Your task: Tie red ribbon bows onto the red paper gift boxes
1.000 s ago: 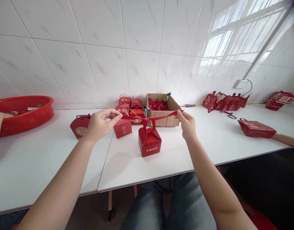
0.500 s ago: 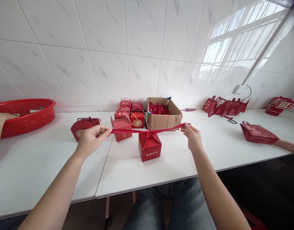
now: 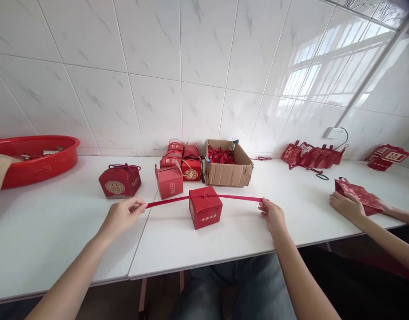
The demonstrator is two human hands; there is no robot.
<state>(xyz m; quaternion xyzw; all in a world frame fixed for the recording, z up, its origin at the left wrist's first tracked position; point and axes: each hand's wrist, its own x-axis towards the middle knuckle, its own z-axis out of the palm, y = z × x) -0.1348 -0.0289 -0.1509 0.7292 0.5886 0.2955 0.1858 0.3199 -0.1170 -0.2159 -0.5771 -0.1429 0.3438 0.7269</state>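
A red gift box [image 3: 206, 213] with gold lettering stands on the white table before me, its top flaps folded together. A red ribbon [image 3: 239, 198] crosses the top, knotted at the middle, and stretches out taut to both sides. My left hand [image 3: 124, 215] pinches the ribbon's left end, left of the box. At the other side, my right hand [image 3: 272, 215] pinches its right end between thumb and fingers. Behind the gift box stands a plainer red box [image 3: 170, 181] with raised flaps.
A cardboard box [image 3: 228, 174] holds red ribbons; several red boxes [image 3: 192, 171] stand beside it. A handled red box [image 3: 121, 180] is at left, near a red basin [image 3: 44, 169]. At right, another person's hands [image 3: 347, 206] hold a red bag [image 3: 366, 198]; more red bags [image 3: 314, 155] lie behind.
Both my hands have lowered, drawing the ribbon down onto the gift box, whose peaked top now lies flatter. The other person's second hand has come onto the red bag.
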